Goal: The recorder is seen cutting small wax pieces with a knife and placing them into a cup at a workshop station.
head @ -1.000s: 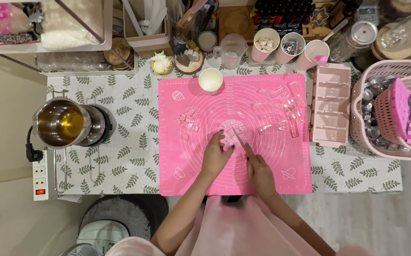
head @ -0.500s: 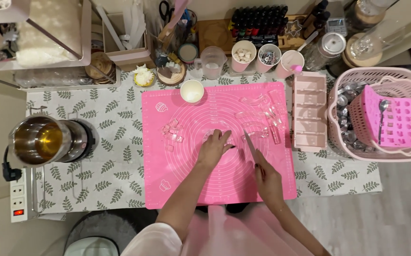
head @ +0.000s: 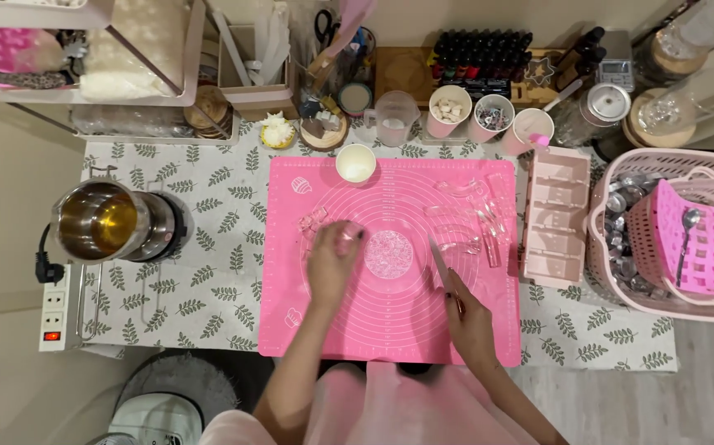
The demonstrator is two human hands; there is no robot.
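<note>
My single head view looks straight down from well above the pink mat (head: 390,330), far edge of table at frame top, wearer's lap at bottom.

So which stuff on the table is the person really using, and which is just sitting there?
In use:
left hand on the clear cubes
right hand holding the knife
pile of chopped clear bits
pink mat

Just lying about:
metal pot
pink basket
white cup
power strip
</note>
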